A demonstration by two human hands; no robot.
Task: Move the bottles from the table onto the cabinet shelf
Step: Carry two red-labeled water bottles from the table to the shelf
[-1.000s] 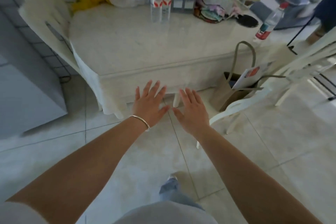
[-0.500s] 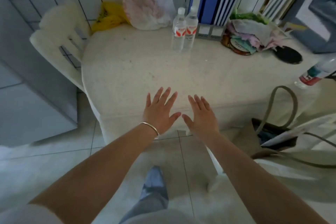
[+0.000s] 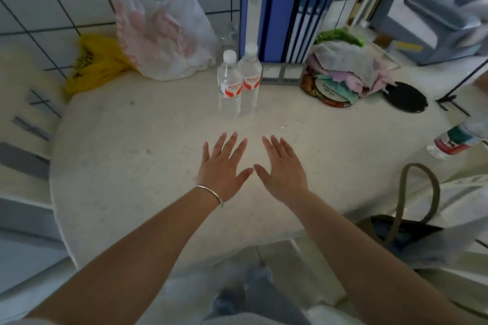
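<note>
Two clear water bottles with white caps and red-and-white labels stand side by side and touching on the pale round table, the left bottle slightly nearer than the right bottle. A third bottle with a red and green label stands at the table's right edge, blurred. My left hand, with a silver bangle on the wrist, and my right hand hover flat over the table, fingers spread, a short way in front of the two bottles. Both hands hold nothing. No cabinet shelf is in view.
Behind the bottles stand blue binders against the tiled wall. A white plastic bag and a yellow bag lie at the back left. A pile of cloths and a black disc lie right. A handled bag stands at the right.
I have come closer to the table. Both hands have moved from over the floor to above the tabletop, nearer the two bottles, still spread and empty.
</note>
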